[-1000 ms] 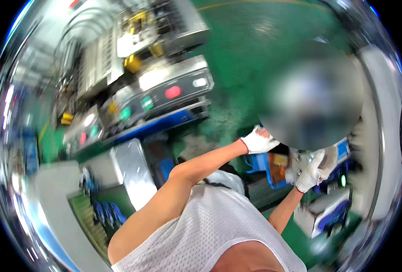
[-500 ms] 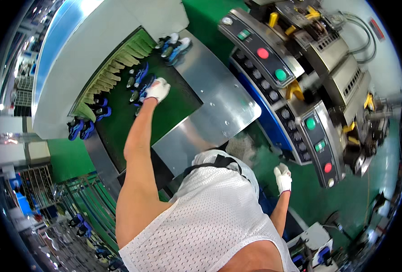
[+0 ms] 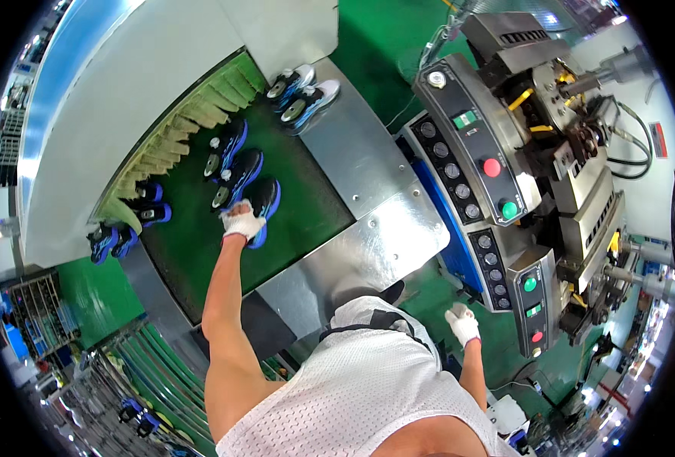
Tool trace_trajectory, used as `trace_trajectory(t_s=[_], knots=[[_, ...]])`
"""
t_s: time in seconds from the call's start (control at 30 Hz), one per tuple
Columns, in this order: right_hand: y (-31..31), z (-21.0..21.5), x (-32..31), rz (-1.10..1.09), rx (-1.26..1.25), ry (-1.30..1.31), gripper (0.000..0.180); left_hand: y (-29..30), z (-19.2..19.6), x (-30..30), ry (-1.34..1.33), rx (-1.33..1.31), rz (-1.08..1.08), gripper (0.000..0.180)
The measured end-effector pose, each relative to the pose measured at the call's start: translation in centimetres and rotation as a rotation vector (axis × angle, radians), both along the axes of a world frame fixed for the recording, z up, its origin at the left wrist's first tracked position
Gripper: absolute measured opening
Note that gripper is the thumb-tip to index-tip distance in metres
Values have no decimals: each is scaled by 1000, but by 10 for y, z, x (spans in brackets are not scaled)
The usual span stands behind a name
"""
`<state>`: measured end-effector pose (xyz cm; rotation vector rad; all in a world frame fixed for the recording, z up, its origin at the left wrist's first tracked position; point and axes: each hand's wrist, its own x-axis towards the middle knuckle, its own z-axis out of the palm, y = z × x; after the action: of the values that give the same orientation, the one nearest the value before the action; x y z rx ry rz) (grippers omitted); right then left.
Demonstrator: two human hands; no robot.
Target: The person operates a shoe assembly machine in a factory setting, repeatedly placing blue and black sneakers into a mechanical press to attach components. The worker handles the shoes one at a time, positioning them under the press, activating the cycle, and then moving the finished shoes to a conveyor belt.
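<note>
Presently, left hand (image 3: 242,222) at near shoe (image 3: 264,204) on green belt (image 3: 303,221); right hand (image 3: 463,324) well apart.
Left fingers bend at the shoe's edge, partly hidden; whether they pinch it cannot be told. Right fingers look loosely curled, nothing visible in them; how far they close cannot be told. Just beyond the left hand, two shoes (image 3: 242,178) lie close alongside; farther, green flaps (image 3: 196,120). Judged risk: a sideways sweep could knock these neighbours, owing to tight spacing.
</note>
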<state>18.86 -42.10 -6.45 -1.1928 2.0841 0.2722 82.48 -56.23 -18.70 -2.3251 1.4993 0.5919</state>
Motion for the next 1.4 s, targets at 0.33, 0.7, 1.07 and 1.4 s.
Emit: trace_trajectory(t_s=[0.33,0.7,1.07,1.4], knots=[[-119,48,103,-11,-67,-961,62,14,203,-217,1303,-330,178,57],[-118,118,4,-739,-131,-1858,38,-51,214,-364,1436,-321,-247,51],[-101,109,-105,-579,-651,-2133,79,-51,233,-488,1503,-337,-115,40],[-111,153,-84,-726,-843,-2147,75,-90,235,-461,1395,-425,-230,40]])
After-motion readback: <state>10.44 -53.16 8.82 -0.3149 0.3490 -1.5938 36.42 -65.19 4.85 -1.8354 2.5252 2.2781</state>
